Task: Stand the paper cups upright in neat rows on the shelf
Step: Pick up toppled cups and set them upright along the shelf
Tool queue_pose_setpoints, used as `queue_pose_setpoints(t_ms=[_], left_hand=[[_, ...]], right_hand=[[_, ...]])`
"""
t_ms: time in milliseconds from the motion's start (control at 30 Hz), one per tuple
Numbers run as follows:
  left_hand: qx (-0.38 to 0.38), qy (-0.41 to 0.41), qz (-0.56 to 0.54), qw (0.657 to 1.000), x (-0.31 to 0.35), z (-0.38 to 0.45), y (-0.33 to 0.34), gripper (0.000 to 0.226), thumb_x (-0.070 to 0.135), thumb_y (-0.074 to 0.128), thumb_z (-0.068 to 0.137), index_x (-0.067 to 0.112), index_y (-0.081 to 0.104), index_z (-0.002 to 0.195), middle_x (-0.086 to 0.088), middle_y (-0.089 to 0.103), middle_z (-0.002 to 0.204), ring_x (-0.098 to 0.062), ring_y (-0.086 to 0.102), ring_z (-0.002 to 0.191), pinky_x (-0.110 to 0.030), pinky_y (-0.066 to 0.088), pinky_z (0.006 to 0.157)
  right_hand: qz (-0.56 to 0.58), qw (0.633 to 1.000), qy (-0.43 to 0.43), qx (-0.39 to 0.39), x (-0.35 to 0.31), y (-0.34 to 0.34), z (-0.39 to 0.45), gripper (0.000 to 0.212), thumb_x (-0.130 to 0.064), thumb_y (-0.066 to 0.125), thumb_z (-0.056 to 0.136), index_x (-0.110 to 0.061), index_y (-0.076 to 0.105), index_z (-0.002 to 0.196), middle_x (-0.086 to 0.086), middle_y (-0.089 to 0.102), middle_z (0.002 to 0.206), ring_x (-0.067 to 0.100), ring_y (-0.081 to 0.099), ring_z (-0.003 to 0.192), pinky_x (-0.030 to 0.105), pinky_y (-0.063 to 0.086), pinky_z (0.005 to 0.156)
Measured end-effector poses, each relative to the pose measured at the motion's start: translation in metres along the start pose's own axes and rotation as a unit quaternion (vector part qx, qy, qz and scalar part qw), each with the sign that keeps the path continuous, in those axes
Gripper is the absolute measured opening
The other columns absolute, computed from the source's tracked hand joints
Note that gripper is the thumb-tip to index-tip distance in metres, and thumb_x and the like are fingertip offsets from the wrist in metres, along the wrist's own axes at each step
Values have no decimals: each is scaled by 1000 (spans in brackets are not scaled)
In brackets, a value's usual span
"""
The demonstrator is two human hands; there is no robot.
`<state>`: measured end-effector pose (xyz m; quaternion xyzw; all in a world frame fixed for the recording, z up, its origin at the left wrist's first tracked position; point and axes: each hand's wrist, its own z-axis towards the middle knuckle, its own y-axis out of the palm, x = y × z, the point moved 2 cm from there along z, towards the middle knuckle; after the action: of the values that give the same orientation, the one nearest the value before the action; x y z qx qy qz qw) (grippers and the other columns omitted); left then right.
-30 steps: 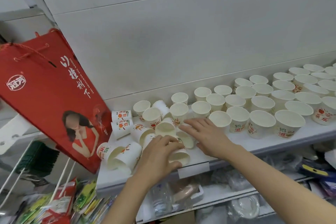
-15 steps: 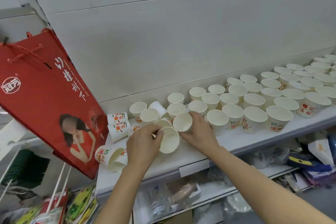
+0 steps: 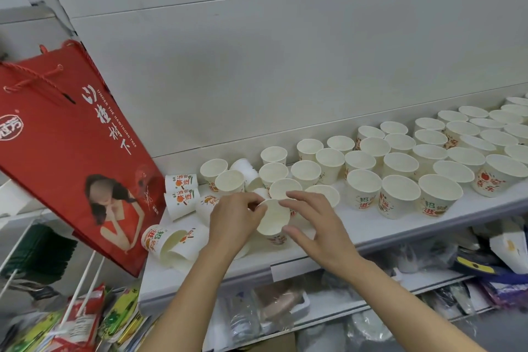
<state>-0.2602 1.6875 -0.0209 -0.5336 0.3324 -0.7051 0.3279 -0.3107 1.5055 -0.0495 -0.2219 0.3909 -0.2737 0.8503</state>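
Holding one paper cup (image 3: 273,217) w/ both hands, left hand (image 3: 233,216) pinching rim, right hand (image 3: 317,220) curled round it, red bag (image 3: 68,134) reads "UNDER THE HAWTHORN TREE", cup print blurry.

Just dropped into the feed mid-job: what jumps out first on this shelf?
Both hands, the left hand and right hand, meet at the shelf's front edge around one paper cup, its open mouth facing the camera. To the right, rows of upright cups run along the shelf, while a jumble of tipped cups lies at the left end. A big red gift bag leans at far left.
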Motion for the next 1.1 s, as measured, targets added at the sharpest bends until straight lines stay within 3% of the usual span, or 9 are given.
queue_pose_setpoints(t_ms=[200,333,433,533,600,700,767,967,1100], left_hand=[[-41,18,-74,996,20,-6,15,10,30,68,83,31,77,88,18,73,81,1,63,74,-22,49,70],[-52,20,-125,991,28,-7,20,7,26,71,81,26,78,83,15,72,74,-1,66,68,-29,55,71],[-61,35,-149,986,46,-10,20,8,29,71,83,26,78,80,13,71,69,-3,66,64,-29,55,70],[9,25,-152,988,44,-7,12,16,37,66,87,26,76,80,15,70,70,-3,65,66,-29,52,72],[58,6,-107,993,24,1,3,10,33,67,86,30,74,92,16,70,87,-4,63,78,-31,52,78],[-48,-21,39,998,-2,12,3,42,39,73,75,35,65,116,11,60,113,-12,57,98,-35,49,84],[-85,-20,102,991,-7,16,9,47,43,72,73,34,63,119,8,58,117,-16,55,105,-36,48,83],[2,20,190,982,-4,29,14,17,32,59,88,30,70,100,7,68,98,-19,62,92,-32,49,72],[43,26,196,979,-3,44,5,15,29,56,90,25,71,87,4,69,84,-22,61,81,-28,41,60]], right_hand=[[20,998,12,-50,15,-21,-11,18,-45,69,77,-28,68,85,-14,53,128,10,44,120,34,40,98],[4,996,-16,-90,19,-34,-18,17,-43,69,77,-30,66,87,-15,46,136,11,40,125,32,40,99],[-5,998,-5,-69,18,-45,-24,15,-29,77,76,-30,65,84,-12,47,136,8,45,118,29,44,93],[20,998,45,-27,23,-68,-31,13,-30,77,75,-28,65,80,-12,52,132,9,51,114,24,43,93],[18,997,81,-6,31,-88,-38,13,-27,78,74,-26,65,78,-13,53,131,10,53,114,24,43,93],[-31,991,131,4,46,-112,-47,15,-20,80,73,-24,66,77,-9,53,131,10,52,113,23,39,91],[-74,985,153,1,56,-118,-50,13,-19,79,75,-21,66,78,-6,52,133,9,47,112,21,33,91],[-128,978,165,-4,72,-103,-53,13,-18,78,76,-21,67,82,2,56,131,21,50,119,29,40,91],[-156,975,154,29,73,-93,-52,20,-14,80,74,-17,70,91,4,61,122,25,55,113,33,44,90]])
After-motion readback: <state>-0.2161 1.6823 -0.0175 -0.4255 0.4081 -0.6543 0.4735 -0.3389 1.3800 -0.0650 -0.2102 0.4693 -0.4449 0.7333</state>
